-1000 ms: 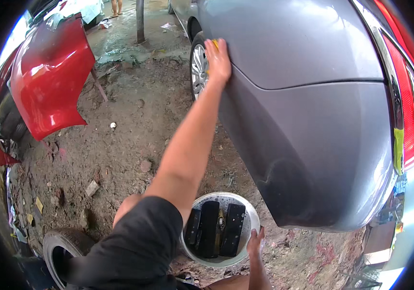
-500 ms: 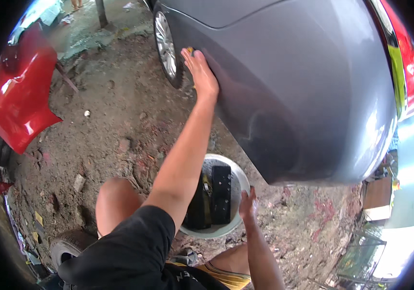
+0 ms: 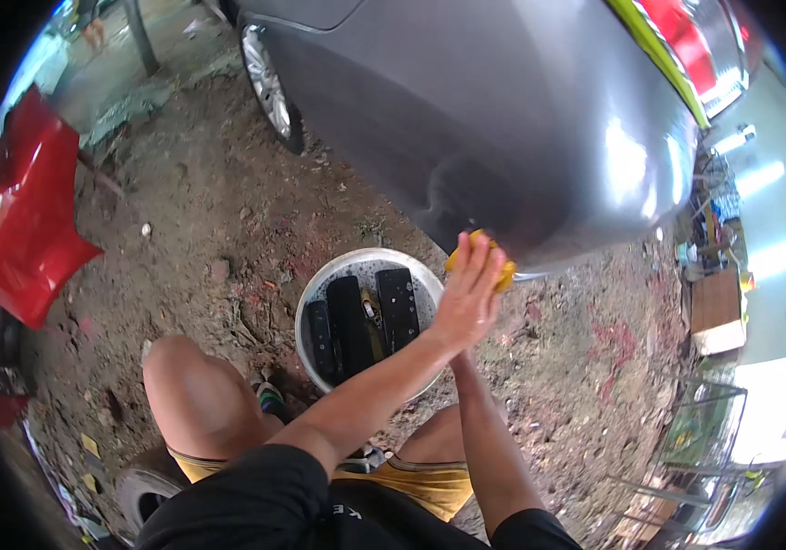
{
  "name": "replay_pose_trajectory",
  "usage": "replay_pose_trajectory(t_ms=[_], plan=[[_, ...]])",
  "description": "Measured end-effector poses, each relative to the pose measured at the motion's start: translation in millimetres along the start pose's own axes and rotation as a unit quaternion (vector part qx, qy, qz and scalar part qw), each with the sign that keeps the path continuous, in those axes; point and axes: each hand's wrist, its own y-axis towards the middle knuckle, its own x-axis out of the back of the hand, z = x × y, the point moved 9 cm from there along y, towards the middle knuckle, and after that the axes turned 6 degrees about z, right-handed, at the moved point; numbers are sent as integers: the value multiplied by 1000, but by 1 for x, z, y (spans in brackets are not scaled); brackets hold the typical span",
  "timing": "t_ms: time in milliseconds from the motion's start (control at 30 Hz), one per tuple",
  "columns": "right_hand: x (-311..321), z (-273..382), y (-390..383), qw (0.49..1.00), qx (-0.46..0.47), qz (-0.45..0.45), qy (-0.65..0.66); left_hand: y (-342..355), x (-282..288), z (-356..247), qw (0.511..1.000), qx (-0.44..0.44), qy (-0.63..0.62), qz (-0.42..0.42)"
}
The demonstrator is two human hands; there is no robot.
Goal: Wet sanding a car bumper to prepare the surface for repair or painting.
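My left hand presses a yellow sponge against the lower corner of a grey car's bumper. Its fingers lie over the sponge, which shows on both sides of them. My right forearm rises from below to the left wrist. The right hand is hidden behind the left one, so its fingers do not show. Left of both hands, on the ground, stands a round pale basin. Several dark blocks and an olive-coloured tool lie in it.
A glossy red car panel stands at the left above dark tyres. The car's wheel is at the upper left. My bent knee is beside the basin, with a tyre behind it. A brown box sits at the right.
My left hand has come down and right along the car's side with the sponge, to the bumper's lower corner. My right hand has left the basin's rim and moved up behind the left.
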Motion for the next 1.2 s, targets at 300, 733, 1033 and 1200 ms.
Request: replay_pose_trajectory(t_ms=[300,733,1033,1200], plan=[[-63,167,-34,946,195,128,-225,-107,39,115,685,512,-415,311],[-107,-70,52,911,-235,134,312,-144,41,223,783,568,-48,249],[-139,-4,0,821,-282,127,480,-144,79,222,751,587,-202,224],[-132,4,-1,795,-218,106,557,-151,63,221,702,607,-249,277]])
